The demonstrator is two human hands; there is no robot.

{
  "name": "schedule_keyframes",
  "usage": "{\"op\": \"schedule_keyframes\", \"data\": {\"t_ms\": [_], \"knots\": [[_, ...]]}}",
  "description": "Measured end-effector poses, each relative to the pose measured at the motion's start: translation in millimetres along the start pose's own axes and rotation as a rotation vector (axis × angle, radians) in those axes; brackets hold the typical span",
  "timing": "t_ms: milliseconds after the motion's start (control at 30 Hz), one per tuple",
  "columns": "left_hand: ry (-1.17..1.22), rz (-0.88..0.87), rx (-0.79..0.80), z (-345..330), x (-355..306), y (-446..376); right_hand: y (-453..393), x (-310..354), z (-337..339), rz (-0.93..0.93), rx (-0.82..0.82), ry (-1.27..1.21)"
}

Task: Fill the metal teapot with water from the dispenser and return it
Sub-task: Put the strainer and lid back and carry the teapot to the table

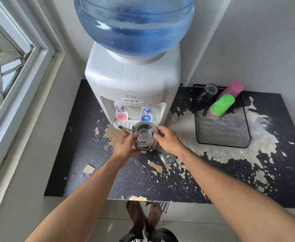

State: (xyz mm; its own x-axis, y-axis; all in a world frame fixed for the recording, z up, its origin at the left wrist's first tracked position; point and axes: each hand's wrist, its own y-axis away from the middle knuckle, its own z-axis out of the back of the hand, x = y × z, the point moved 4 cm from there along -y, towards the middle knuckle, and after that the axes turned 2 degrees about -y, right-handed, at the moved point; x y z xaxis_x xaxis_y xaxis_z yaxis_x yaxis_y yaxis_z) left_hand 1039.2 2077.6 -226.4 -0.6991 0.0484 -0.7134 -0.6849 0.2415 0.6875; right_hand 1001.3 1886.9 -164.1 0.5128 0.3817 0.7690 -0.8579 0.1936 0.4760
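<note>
Now: metal teapot (144, 135), lid off, strainer visible, frame centre on table (83, 168), just below blue tap (146, 114), spout pointing left. Left hand (125, 147) and right hand (168, 139) clasp its sides. Tap up-right of mouth; right hand nearer.

Peeling black table (83, 163) bears dispenser (134, 84), tray (221, 133), lid (168, 157).

Both bare forearms reach forward, converging. The left hand (125, 145) cups inward with curled fingers. The right hand (169, 139) mirrors it, fingertips pinched.
</note>
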Motion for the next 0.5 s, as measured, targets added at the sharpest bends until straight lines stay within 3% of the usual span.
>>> {"op": "schedule_keyframes", "data": {"t_ms": [500], "knots": [[-0.035,0.117,0.027,11,50,29,36,-44,-21,0.009,0.038,0.090]]}}
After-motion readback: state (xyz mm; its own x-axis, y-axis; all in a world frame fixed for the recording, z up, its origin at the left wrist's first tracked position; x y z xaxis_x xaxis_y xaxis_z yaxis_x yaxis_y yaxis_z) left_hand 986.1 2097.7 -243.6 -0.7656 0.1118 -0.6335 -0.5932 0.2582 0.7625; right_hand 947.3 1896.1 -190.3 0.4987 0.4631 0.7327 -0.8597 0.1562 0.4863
